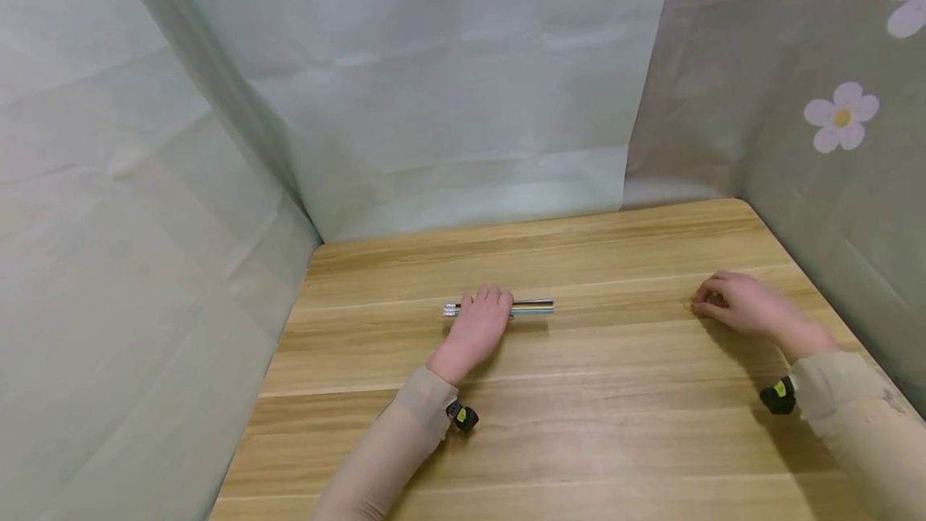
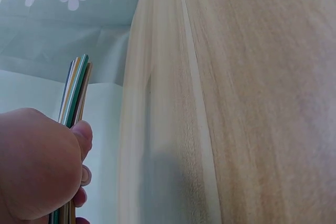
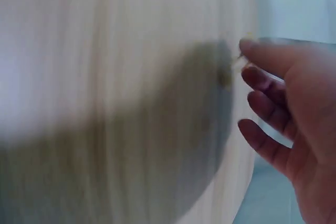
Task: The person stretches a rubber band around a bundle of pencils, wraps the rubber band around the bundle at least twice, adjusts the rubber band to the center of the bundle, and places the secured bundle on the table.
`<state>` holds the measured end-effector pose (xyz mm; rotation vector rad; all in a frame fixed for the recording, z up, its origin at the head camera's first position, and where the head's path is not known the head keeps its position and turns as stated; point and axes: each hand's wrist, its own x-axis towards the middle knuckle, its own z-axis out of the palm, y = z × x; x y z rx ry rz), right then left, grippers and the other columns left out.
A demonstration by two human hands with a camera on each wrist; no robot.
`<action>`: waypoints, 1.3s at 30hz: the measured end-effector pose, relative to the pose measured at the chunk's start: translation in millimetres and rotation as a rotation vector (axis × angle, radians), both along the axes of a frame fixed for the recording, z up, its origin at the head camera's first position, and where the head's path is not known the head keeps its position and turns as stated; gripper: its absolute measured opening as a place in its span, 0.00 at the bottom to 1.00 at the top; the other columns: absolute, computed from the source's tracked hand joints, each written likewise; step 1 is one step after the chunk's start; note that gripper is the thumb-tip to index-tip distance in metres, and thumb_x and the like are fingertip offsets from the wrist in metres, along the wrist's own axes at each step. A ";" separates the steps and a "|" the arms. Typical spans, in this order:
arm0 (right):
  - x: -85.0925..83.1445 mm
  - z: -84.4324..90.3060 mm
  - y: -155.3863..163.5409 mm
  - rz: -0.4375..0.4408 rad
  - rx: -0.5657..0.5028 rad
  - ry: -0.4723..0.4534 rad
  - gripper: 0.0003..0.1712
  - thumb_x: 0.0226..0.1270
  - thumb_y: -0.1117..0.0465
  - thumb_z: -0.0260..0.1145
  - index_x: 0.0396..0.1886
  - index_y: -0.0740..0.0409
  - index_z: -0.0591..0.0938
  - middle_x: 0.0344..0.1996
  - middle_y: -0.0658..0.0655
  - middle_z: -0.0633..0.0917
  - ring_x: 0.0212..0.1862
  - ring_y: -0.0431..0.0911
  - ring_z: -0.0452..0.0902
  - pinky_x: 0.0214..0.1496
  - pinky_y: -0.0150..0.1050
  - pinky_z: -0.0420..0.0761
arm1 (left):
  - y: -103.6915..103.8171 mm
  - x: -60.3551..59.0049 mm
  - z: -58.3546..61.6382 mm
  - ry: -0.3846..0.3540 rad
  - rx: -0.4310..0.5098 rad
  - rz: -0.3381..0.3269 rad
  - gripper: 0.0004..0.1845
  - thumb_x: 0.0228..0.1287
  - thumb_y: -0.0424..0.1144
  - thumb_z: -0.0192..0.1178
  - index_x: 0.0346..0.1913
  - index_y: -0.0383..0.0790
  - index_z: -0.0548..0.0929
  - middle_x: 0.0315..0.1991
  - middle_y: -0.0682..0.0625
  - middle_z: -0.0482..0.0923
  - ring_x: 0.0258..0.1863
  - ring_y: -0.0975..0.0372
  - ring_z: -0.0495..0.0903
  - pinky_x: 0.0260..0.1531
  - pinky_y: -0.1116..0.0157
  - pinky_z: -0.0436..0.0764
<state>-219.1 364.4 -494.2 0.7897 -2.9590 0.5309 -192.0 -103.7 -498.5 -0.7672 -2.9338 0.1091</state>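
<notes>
Centre of the head view: the left hand (image 1: 479,326) lies over a bundle of thin coloured sticks (image 1: 531,308), fingers curled round them, keeping them together on the wooden table (image 1: 579,424). At right, the right hand (image 1: 734,304) rests loosely curled, holding nothing visible.

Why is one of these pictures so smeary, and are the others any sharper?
The right wrist view is blurred: the table is a pale smear with a big soft shadow, and only the right hand reads clearly. The head view is sharp and evenly lit, with faint shadows under both arms. The left wrist view shows the sticks crisply, held in the left hand.
</notes>
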 end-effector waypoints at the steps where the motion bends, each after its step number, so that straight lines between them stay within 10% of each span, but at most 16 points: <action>1: 0.8 1.6 -3.2 -0.034 -0.031 -0.044 0.04 0.71 0.61 0.75 0.38 0.55 0.87 0.35 0.48 0.85 0.37 0.45 0.80 0.39 0.46 0.81 | 0.0 0.0 -0.2 0.000 0.002 -0.001 0.11 0.87 0.44 0.51 0.55 0.40 0.75 0.46 0.48 0.77 0.45 0.56 0.74 0.45 0.56 0.75; 12: 6.0 16.0 -32.3 -0.196 -0.359 -0.327 0.18 0.82 0.51 0.65 0.55 0.62 0.87 0.53 0.60 0.87 0.49 0.44 0.79 0.46 0.35 0.79 | 3.8 -0.7 -2.2 0.016 -0.006 -0.003 0.12 0.86 0.45 0.53 0.56 0.40 0.76 0.47 0.47 0.79 0.47 0.56 0.77 0.46 0.54 0.77; 39: -2.3 -9.0 -106.0 -0.063 -0.703 -0.587 0.19 0.82 0.57 0.64 0.56 0.71 0.81 0.47 0.62 0.87 0.45 0.48 0.82 0.47 0.43 0.85 | 27.1 2.7 -0.1 0.005 0.016 -0.063 0.11 0.87 0.47 0.51 0.55 0.42 0.76 0.46 0.51 0.78 0.42 0.60 0.72 0.40 0.62 0.69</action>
